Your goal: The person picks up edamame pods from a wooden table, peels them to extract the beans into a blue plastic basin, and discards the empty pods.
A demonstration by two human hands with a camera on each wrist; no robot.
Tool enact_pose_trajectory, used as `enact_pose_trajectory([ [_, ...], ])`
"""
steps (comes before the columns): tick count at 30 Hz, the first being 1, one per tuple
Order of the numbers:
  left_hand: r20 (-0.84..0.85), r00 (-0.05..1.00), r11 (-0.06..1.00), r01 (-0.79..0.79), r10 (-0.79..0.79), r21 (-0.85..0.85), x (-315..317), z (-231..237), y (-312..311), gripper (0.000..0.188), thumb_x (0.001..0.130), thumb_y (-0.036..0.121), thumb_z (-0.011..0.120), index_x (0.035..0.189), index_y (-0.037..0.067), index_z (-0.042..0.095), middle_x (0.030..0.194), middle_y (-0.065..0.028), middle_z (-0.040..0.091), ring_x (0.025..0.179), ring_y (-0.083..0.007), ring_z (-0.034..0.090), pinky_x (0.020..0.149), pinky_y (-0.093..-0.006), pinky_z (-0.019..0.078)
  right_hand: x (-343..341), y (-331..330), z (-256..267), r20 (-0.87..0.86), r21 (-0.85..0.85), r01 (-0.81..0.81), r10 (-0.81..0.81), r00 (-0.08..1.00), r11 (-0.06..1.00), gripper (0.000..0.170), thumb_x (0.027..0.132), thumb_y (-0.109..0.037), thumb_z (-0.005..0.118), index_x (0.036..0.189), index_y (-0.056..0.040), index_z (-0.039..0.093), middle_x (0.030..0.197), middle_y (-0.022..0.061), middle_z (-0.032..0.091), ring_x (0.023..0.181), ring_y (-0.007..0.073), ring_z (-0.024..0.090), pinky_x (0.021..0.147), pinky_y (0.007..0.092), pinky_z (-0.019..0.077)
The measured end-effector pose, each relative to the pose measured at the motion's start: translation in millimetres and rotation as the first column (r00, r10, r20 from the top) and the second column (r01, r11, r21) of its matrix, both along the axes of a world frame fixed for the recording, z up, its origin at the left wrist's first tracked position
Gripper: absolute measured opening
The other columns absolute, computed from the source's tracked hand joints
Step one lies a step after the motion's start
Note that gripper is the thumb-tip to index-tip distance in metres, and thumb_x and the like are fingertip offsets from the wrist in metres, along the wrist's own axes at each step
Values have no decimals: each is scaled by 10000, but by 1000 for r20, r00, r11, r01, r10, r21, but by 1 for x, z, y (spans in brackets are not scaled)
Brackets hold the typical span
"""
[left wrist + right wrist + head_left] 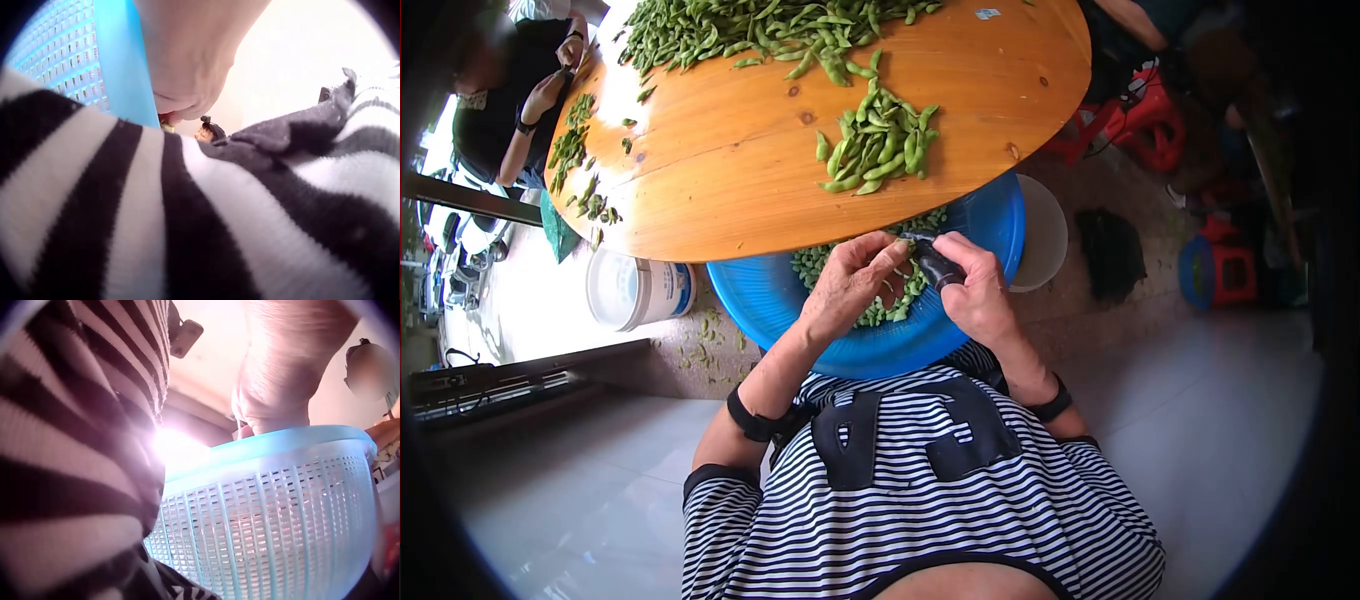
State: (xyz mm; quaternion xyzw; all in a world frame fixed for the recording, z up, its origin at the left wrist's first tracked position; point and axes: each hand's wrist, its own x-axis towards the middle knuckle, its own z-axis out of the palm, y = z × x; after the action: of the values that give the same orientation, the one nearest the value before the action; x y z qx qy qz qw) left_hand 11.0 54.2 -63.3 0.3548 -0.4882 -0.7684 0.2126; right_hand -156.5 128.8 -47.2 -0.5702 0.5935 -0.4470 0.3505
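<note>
Both hands are close together over a blue plastic basket [745, 315] holding small light-green beans [888, 314]. My left hand [847, 287] pinches a small green piece, probably a soybean pod, between thumb and fingertips. In my right hand [980, 297] is a tool with a thick black handle [938, 268]; its tip points at the left fingertips, and its kind cannot be made out. On the wooden table [710, 190] just beyond lies a small heap of green pods [880, 140]. The right wrist view shows the basket's slatted wall [269, 519] below the right hand.
A larger pile of pods [740, 30] covers the table's far side. Another person [510, 120] sits at the left. A white bucket [620, 290] stands left of the basket, and a pale tub [1043, 235] right of it. Red stools [1145, 130] are at the right.
</note>
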Motion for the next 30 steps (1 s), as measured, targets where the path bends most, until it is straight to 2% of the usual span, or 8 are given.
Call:
enact_pose_trajectory([
  [10, 30, 999, 999, 31, -30, -21, 1, -12, 4, 133, 909, 100, 439, 986, 7, 495, 693, -24, 497, 587, -112, 461, 560, -249, 396, 16, 2, -4, -195, -68, -10, -4, 981, 998, 289, 633, 59, 499, 918, 68, 543, 771, 182, 478, 696, 354, 507, 634, 370, 434],
  [13, -23, 998, 950, 45, -54, -308, 3, -33, 2, 205, 856, 82, 429, 1026, -5, 504, 704, -25, 499, 584, -118, 443, 560, -249, 391, 9, -1, -7, -107, -44, 2, -6, 994, 999, 307, 641, 65, 486, 938, 70, 561, 786, 173, 504, 707, 312, 522, 650, 335, 438],
  [16, -146, 989, 1000, 11, -12, -6, 6, -32, 1, 273, 856, 66, 459, 1097, -46, 521, 729, -54, 581, 628, -138, 532, 594, -275, 440, -17, 5, -4, 18, -13, 95, -94, 995, 995, 311, 682, 58, 447, 964, 87, 574, 823, 104, 551, 724, 149, 503, 642, 250, 410],
  [19, 258, 966, 837, 152, -13, -525, 14, 14, 5, 169, 850, 6, 588, 999, -3, 668, 890, -90, 701, 876, -151, 673, 745, -304, 524, -69, 24, 16, -168, -68, 348, -354, 920, 935, 350, 680, 64, 460, 1000, 65, 600, 846, 113, 612, 786, 147, 585, 691, 276, 450],
  [22, 158, 943, 569, -40, 294, -821, 22, 38, -5, 170, 835, 6, 633, 1000, 21, 673, 819, -91, 687, 783, -172, 677, 695, -298, 524, -124, 46, 13, -716, -71, 512, -401, 572, 856, 425, 680, 87, 490, 1098, 66, 560, 972, 282, 617, 961, 457, 581, 824, 414, 478],
  [24, 83, 875, 279, -61, 476, -958, 20, 38, -27, 142, 820, 8, 636, 955, 46, 656, 829, -121, 604, 712, -316, 622, 625, -394, 504, -148, 56, 0, -770, 0, 527, -336, 542, 850, 427, 679, 88, 496, 1101, 82, 552, 934, 284, 626, 952, 457, 587, 811, 436, 479],
  [28, 247, 793, 237, 133, 557, -962, 20, 26, -49, 117, 809, 57, 655, 924, 49, 667, 916, -125, 601, 774, -300, 628, 699, -395, 502, -127, 50, 11, -725, -27, 587, -420, 546, 809, 441, 686, 89, 483, 1117, 59, 569, 886, 265, 639, 900, 429, 624, 798, 409, 489],
  [30, 268, 783, 236, 159, 561, -959, 20, 23, -50, 111, 809, 71, 652, 917, 44, 654, 940, -133, 593, 792, -306, 623, 711, -410, 497, -110, 40, 14, -480, 9, 502, -436, 761, 865, 449, 689, 96, 465, 1115, 30, 589, 840, 229, 652, 820, 345, 662, 769, 351, 497],
])
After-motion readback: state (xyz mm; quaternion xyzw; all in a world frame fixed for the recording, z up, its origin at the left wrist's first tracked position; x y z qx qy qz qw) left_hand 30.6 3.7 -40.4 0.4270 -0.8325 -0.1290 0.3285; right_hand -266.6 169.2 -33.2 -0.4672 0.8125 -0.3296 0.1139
